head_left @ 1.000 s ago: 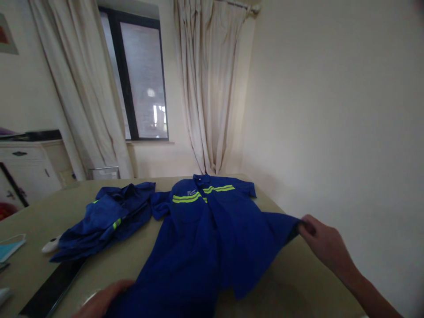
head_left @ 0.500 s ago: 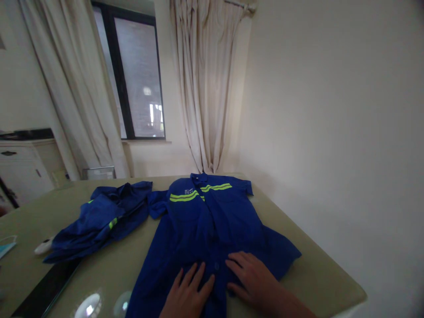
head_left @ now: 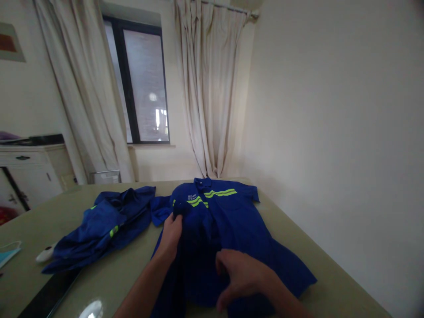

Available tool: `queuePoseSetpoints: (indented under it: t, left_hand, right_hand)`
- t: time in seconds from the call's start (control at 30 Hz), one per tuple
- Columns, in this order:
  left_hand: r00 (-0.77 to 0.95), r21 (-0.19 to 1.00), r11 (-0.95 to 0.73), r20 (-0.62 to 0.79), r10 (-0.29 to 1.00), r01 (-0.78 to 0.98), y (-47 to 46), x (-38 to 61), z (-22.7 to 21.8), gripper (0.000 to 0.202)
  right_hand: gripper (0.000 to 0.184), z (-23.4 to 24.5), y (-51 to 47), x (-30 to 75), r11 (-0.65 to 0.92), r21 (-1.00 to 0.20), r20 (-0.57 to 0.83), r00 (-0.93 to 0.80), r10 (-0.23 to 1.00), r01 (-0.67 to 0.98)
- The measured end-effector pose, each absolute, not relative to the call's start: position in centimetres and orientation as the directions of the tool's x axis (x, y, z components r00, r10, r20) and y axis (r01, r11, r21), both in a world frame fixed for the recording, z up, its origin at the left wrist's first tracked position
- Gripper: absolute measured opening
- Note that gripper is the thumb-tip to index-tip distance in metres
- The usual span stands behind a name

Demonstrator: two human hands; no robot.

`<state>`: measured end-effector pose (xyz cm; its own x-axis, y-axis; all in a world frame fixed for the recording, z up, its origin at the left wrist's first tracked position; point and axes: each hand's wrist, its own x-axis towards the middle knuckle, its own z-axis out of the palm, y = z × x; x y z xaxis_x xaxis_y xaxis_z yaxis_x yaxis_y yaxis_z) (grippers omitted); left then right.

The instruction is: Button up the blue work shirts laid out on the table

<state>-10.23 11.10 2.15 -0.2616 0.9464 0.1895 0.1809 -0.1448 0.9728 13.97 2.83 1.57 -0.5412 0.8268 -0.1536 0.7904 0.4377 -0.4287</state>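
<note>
A blue short-sleeved work shirt (head_left: 238,221) with yellow-green stripes lies on the table, its collar toward the window. My left hand (head_left: 172,232) is closed on a dark blue fold of it, raised over the shirt's left front. Part of the chest stripe on that side is hidden by the lifted cloth. Over the lower part of the shirt is my right hand (head_left: 243,274), with its fingers curved and the thumb apart from them. Nothing shows between them; whether the fingertips touch the cloth I cannot tell.
A second blue garment (head_left: 102,225) lies crumpled on the left of the table (head_left: 109,289), beside a white object (head_left: 45,255) and a long black item (head_left: 49,293). A blue face mask (head_left: 9,256) is at the left edge. The wall (head_left: 331,154) borders the table's right side.
My left hand has gone from lying flat on the lower shirt to gripping and lifting its front, farther forward. My right hand's fingers have curled. The view has shifted slightly.
</note>
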Motion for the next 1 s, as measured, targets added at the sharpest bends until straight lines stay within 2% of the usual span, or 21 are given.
queuePoseSetpoints:
  t: [0.07,0.13,0.17,0.23,0.3,0.4,0.47,0.53,0.63,0.7,0.77,0.83,0.9,1.0]
  left_hand:
    - [-0.331,0.964,-0.192,0.245,0.911,0.186,11.7,-9.8,2.5,0.029]
    - [-0.361,0.921,-0.264,0.359,0.86,0.287,11.8,-9.2,2.5,0.028]
    - [-0.319,0.886,-0.303,0.417,0.851,0.351,11.7,-8.8,2.4,0.028]
    - [-0.117,0.825,-0.374,0.46,0.88,0.424,11.2,-7.9,1.5,0.028]
    - [0.091,0.824,-0.396,0.394,0.915,0.406,10.7,-6.8,0.0,0.03]
    - [0.165,0.916,-0.257,0.215,0.963,0.309,10.1,-5.7,-2.5,0.026]
    - [0.164,0.964,-0.157,0.123,0.979,0.214,9.9,-5.4,-3.8,0.031]
    - [0.161,0.986,-0.096,0.074,0.984,0.135,9.7,-5.5,-4.3,0.04]
    - [0.102,0.995,-0.047,0.038,0.994,0.084,9.1,-5.7,-4.3,0.051]
    - [0.07,0.992,-0.074,0.068,0.995,0.103,8.7,-5.8,-4.1,0.053]
    - [0.089,0.971,-0.179,0.166,0.982,0.159,8.2,-5.8,-3.9,0.05]
    - [0.146,0.922,-0.323,0.297,0.944,0.213,7.8,-5.7,-3.9,0.045]
    - [0.206,0.861,-0.447,0.404,0.891,0.241,7.4,-5.6,-4.1,0.036]
    - [0.257,0.794,-0.551,0.493,0.831,0.258,6.8,-5.6,-4.5,0.022]
  right_hand:
    - [0.062,0.2,1.3,13.8,0.546,-0.319,-0.096,-0.599,0.795,0.775]
    - [0.052,-1.6,0.1,13.9,0.615,-0.202,-0.024,-0.632,0.775,0.762]
    - [0.045,-2.6,-0.3,14.0,0.628,-0.139,0.017,-0.632,0.774,0.765]
    - [0.032,-4.5,-0.8,14.2,0.623,-0.008,0.102,-0.619,0.779,0.782]
    - [0.025,-6.1,-1.0,14.7,0.617,0.085,0.168,-0.622,0.765,0.782]
    - [0.026,-7.0,-1.6,15.8,0.634,0.094,0.231,-0.636,0.737,0.768]
    - [0.033,-6.3,-2.1,16.7,0.619,-0.02,0.282,-0.59,0.757,0.785]
    - [0.038,-4.9,-2.4,17.5,0.575,-0.229,0.316,-0.498,0.807,0.786]
    - [0.034,-1.9,-1.7,18.2,0.408,-0.57,0.316,-0.267,0.91,0.713]
    - [0.031,0.0,0.0,18.2,0.301,-0.729,0.315,-0.09,0.945,0.614]
    - [0.034,1.4,2.4,17.8,0.239,-0.83,0.305,0.05,0.951,0.504]
    - [0.036,2.1,5.0,17.0,0.194,-0.893,0.262,0.119,0.958,0.406]
    - [0.037,1.8,7.1,15.9,0.166,-0.94,0.204,0.101,0.974,0.299]
    - [0.041,-0.1,8.5,14.2,0.146,-0.984,0.147,0.008,0.989,0.1]
